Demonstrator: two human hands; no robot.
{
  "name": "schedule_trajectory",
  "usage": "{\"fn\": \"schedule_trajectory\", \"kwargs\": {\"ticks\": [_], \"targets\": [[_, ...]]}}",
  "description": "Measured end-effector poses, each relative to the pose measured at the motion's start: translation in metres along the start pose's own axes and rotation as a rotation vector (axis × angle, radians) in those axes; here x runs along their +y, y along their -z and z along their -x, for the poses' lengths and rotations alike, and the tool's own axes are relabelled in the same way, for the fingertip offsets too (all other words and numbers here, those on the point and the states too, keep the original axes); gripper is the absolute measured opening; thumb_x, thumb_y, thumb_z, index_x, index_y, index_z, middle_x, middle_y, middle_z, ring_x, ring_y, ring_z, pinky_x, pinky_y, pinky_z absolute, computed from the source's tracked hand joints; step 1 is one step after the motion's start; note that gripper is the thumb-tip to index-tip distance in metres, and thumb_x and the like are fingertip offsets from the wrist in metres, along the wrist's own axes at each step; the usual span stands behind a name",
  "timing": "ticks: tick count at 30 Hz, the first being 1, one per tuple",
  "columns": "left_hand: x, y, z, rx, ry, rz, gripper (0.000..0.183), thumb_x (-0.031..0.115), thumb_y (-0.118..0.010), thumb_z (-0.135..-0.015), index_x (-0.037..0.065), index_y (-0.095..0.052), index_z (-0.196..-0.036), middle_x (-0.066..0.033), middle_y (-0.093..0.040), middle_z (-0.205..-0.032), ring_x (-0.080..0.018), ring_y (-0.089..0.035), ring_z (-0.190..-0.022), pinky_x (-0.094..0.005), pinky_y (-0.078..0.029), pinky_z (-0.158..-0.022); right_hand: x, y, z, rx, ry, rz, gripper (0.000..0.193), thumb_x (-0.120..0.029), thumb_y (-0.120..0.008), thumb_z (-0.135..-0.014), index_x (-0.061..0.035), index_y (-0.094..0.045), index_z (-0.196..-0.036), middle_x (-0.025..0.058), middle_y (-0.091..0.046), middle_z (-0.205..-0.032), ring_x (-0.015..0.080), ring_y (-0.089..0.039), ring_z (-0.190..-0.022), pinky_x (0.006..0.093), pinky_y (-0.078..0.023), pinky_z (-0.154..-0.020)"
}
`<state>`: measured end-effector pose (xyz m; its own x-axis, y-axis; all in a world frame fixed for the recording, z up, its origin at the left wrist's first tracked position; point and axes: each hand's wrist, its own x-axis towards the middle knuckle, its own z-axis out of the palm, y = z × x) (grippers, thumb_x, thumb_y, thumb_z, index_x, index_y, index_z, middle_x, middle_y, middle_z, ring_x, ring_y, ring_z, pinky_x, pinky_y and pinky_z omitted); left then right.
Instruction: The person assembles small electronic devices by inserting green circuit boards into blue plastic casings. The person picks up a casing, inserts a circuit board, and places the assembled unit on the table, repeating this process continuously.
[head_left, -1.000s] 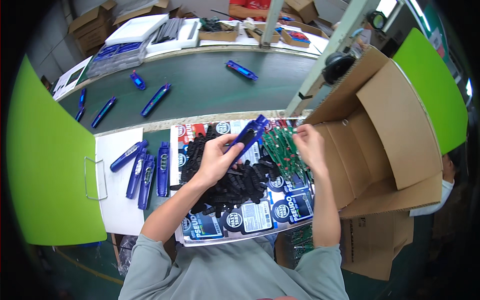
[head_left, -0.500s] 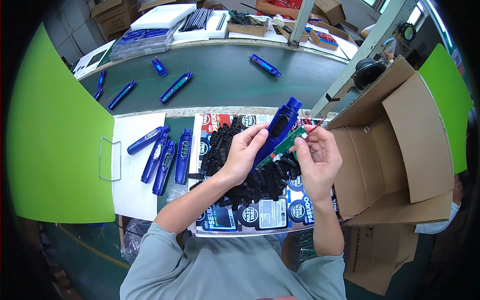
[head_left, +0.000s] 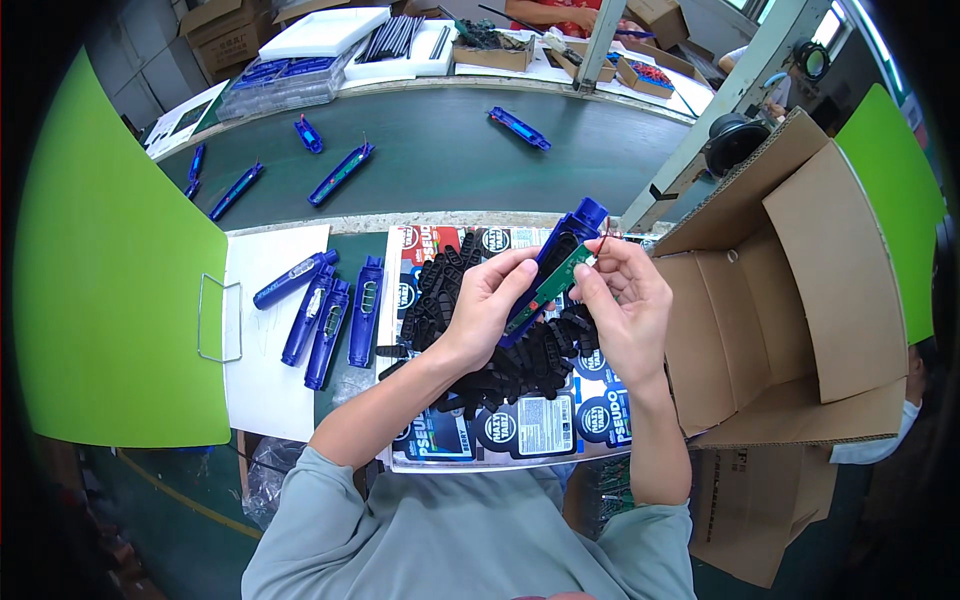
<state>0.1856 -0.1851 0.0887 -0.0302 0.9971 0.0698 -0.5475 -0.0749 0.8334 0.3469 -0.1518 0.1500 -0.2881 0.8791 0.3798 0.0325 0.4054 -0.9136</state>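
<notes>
Blue case (head_left: 570, 240) gripped in left hand (head_left: 490, 305) above black parts (head_left: 500, 345), long axis running far-right, green board (head_left: 553, 285) pinched by right hand (head_left: 625, 300) fingers alongside it.

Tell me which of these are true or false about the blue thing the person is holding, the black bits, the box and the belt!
1. Both hands hold one blue casing. True: the left hand and the right hand grip it together, with a green circuit board in it.
2. The pile of black parts sits inside the cardboard box. False: it lies on a printed sheet under the hands.
3. Four blue casings lie on and beside the white sheet to the person's left. True.
4. The green conveyor belt carries red casings. False: those on it are blue.
</notes>
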Motion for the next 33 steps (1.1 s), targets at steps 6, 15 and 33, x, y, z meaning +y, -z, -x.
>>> {"fn": "schedule_trajectory", "kwargs": {"ticks": [6,15,33], "targets": [[-0.010,-0.005,-0.005,0.007,0.003,-0.015,0.031,0.021,-0.054,-0.106,0.001,-0.063,-0.128,-0.0074,-0.071,-0.097,-0.0129,-0.069,-0.081,-0.0274,-0.056,-0.066,0.001,0.001,-0.003,-0.010,0.102,0.248,0.023,0.003,-0.070,-0.089,0.0037,-0.068,-0.112,0.0088,-0.066,-0.087,0.0113,-0.065,-0.069,0.0263,-0.052,-0.060],[-0.014,-0.014,-0.004,0.021,-0.047,-0.036,0.030,0.017,-0.057,-0.104,-0.001,-0.062,-0.128,-0.0066,-0.072,-0.096,-0.0104,-0.069,-0.076,-0.0252,-0.055,-0.065,0.018,-0.009,-0.001,0.247,0.297,0.512,0.043,0.000,-0.077,-0.082,-0.0006,-0.060,-0.122,0.0086,-0.052,-0.099,0.0140,-0.052,-0.071,0.0315,-0.048,-0.067],[-0.011,0.043,-0.070,0.130,-0.116,-0.392,0.039,0.008,-0.064,-0.098,-0.007,-0.056,-0.133,-0.0083,-0.069,-0.097,-0.0110,-0.067,-0.077,-0.0249,-0.054,-0.067,0.068,0.028,-0.001,0.191,-0.094,0.249,0.032,-0.009,-0.071,-0.093,0.0014,-0.060,-0.121,0.0045,-0.066,-0.090,0.0106,-0.064,-0.077,0.0271,-0.049,-0.065]]}}
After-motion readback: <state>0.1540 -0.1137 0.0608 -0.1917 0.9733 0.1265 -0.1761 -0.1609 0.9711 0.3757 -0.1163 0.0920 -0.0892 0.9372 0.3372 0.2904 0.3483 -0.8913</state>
